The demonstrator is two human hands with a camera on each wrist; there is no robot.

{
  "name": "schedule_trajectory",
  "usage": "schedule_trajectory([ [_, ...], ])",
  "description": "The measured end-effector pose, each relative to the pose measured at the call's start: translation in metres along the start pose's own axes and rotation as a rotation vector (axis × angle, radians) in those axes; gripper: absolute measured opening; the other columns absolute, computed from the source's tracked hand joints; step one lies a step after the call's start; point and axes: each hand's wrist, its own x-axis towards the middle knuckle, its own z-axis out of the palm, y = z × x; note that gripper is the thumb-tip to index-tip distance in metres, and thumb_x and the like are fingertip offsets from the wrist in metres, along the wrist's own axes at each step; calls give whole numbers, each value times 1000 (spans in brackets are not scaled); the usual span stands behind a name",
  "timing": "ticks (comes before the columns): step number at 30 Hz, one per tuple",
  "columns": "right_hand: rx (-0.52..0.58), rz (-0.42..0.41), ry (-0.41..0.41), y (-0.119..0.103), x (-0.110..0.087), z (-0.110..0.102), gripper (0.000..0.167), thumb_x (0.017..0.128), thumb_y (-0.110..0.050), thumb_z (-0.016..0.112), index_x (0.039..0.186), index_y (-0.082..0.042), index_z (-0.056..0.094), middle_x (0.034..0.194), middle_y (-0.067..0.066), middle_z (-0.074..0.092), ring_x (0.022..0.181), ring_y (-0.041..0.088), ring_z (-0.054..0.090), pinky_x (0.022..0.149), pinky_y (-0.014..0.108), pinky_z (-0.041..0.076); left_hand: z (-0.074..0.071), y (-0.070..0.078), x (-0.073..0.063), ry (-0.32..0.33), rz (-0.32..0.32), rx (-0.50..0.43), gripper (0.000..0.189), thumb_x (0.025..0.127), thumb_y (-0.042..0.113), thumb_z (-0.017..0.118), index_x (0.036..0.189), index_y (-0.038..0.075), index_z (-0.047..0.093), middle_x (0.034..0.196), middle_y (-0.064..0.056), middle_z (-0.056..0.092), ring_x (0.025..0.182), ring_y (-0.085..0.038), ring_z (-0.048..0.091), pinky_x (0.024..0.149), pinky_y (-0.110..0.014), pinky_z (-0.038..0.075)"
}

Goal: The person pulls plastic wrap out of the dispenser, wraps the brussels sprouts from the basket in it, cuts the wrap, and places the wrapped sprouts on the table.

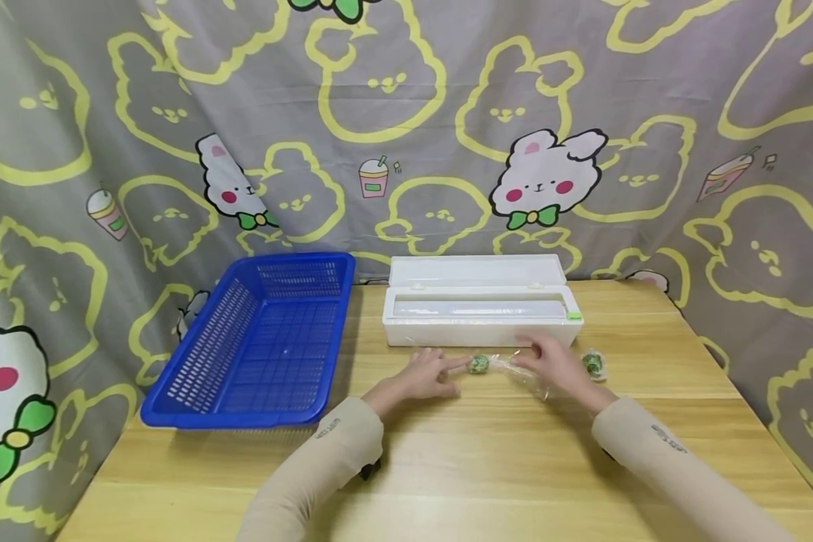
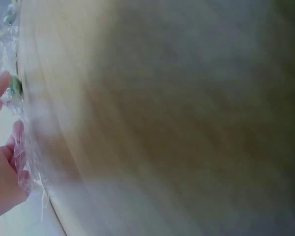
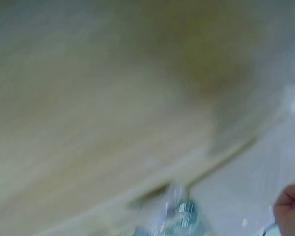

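A small round green thing (image 1: 478, 364), loosely in clear cling film (image 1: 508, 363), lies on the table before a white cling film dispenser (image 1: 481, 333). Its exact kind is too small to tell. My left hand (image 1: 428, 373) reaches it from the left, index finger stretched out against its side. On the other side my right hand (image 1: 557, 366) pinches the film trailing off it. In the left wrist view, crinkled film (image 2: 20, 152) lies along my fingers. Only a bit of my right hand (image 3: 291, 209) appears in the blurred right wrist view.
The dispenser's lid (image 1: 477, 271) stands raised, with a film roll (image 1: 477, 309) inside. A second film-wrapped green thing (image 1: 593, 364) lies right of my right hand. A blue plastic basket (image 1: 244, 418) stands on the left. A patterned curtain (image 1: 440, 90) hangs behind the table (image 1: 488, 467).
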Motion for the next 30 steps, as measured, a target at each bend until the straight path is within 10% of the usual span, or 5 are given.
schedule_trajectory([
  [6,70,144,185,9,3,-45,94,79,-36,69,145,-5,10,132,35,30,106,46,40,77,57,39,-3,0,0,16,6,-59,68,80,46,64,139,30,36,85,4,46,78,-10,33,71,-24,23],
  [11,-38,306,111,30,4,-65,104,79,-53,61,146,-8,-4,127,42,22,85,43,43,60,45,41,-1,-2,1,9,0,-104,66,82,49,61,140,29,36,91,2,51,83,-12,37,75,-29,27],
  [19,34,275,-27,57,8,-61,91,83,-50,58,143,2,14,125,43,22,104,49,34,83,62,33,-8,16,10,138,24,-104,71,76,53,64,138,32,38,122,-9,50,113,-22,38,94,-47,28],
  [24,46,222,13,64,8,-52,78,84,-43,61,139,2,30,101,27,35,83,31,32,64,37,32,-17,38,26,235,96,-118,73,73,50,70,137,30,41,97,-3,50,85,-10,35,80,-28,27],
  [30,75,164,76,71,9,-48,68,85,-34,63,136,2,35,103,29,39,81,29,34,63,35,31,-32,62,64,348,133,-115,70,72,49,71,134,32,45,94,-3,48,79,-9,31,71,-22,22],
])
